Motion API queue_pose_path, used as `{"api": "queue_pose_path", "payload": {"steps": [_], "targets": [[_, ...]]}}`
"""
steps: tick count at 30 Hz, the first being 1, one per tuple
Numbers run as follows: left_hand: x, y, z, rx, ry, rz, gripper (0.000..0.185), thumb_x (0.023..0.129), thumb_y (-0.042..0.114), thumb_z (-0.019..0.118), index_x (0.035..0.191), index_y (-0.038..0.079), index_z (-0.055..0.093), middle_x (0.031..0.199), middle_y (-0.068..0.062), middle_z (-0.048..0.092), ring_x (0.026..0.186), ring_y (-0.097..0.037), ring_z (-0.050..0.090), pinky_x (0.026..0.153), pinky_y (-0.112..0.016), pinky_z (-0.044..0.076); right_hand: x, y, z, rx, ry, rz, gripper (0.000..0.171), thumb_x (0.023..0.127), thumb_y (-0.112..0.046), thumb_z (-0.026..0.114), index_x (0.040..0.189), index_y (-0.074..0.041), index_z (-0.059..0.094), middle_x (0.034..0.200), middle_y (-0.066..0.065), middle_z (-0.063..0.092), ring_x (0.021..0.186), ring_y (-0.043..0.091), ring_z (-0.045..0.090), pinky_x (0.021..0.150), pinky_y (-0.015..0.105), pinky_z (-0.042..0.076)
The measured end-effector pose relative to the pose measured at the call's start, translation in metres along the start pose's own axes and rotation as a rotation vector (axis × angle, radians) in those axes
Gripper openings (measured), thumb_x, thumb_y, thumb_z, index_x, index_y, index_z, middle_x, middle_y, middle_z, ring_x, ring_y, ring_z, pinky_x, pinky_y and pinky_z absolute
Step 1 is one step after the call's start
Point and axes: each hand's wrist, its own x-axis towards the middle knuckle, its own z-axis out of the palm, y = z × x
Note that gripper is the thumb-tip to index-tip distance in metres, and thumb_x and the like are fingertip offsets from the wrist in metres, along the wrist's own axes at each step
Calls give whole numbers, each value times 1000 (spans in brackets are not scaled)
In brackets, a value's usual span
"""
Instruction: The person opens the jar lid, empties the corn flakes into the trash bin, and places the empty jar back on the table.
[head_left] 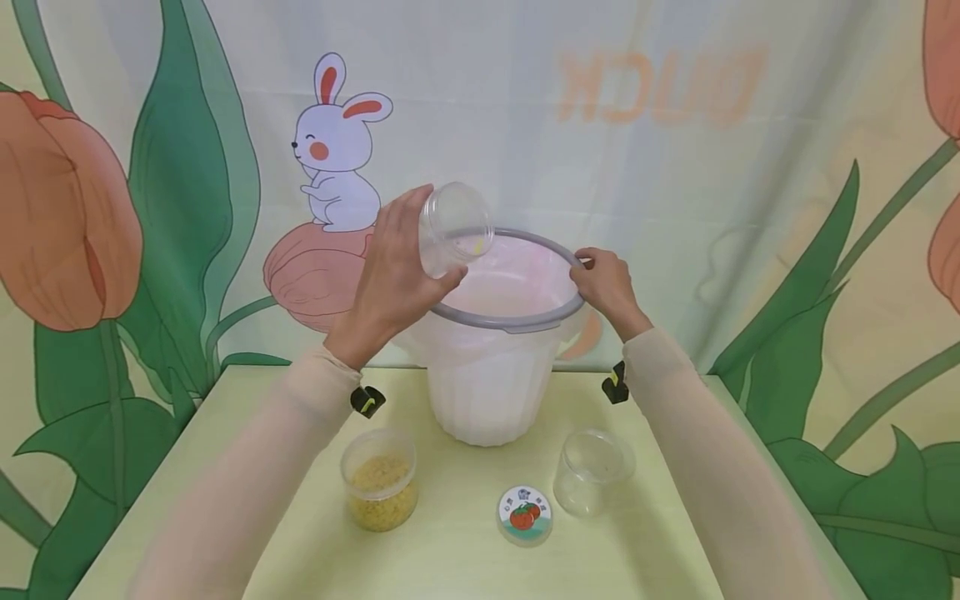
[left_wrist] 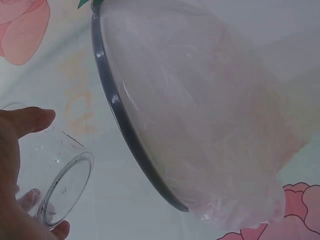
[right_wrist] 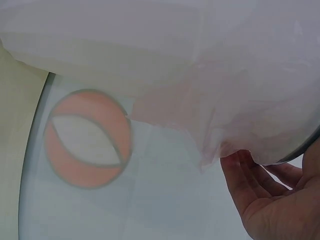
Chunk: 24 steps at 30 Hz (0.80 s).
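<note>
**Two hands at a lined bucket on a pale green surface**

The left hand [head_left: 390,275] has its fingers [left_wrist: 30,119] wrapped round a clear empty jar [head_left: 453,229], tipped over the bucket [head_left: 491,367]. The right hand [head_left: 607,283] curls its fingers [right_wrist: 245,185] over the bucket's grey rim [head_left: 517,321], just beside the jar. Below the fingers, on the surface [head_left: 450,558], stand a jar of yellow grains [head_left: 380,479], a tomato-printed lid [head_left: 525,515] and another clear jar [head_left: 592,471]. Behind hangs a backdrop [head_left: 675,167] with a rabbit and tulips.

sheer beige sleeves, black wrist clips

Left hand [head_left: 390,275] tips jar [head_left: 453,229] over bin [head_left: 495,358].
</note>
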Motion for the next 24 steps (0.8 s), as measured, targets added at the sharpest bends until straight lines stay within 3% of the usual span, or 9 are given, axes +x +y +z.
{"api": "queue_pose_path", "payload": {"steps": [9,24], "targets": [[-23,0,0,-98,45,-63,93,70,29,84,145,7,34,136,-17,49,124,-30,46,101,-48,43,-1,2,0,-23,18,-12,50,95,-26,50,141,-9,51,131,18,62,106,31,67,87,41,57],[-66,4,2,-186,54,-136,96,69,30,85,146,6,33,133,-15,48,120,-29,45,98,-48,44,-6,0,-3,-62,70,-103,52,93,-26,50,143,-11,49,133,17,61,117,31,62,87,44,57]]}}
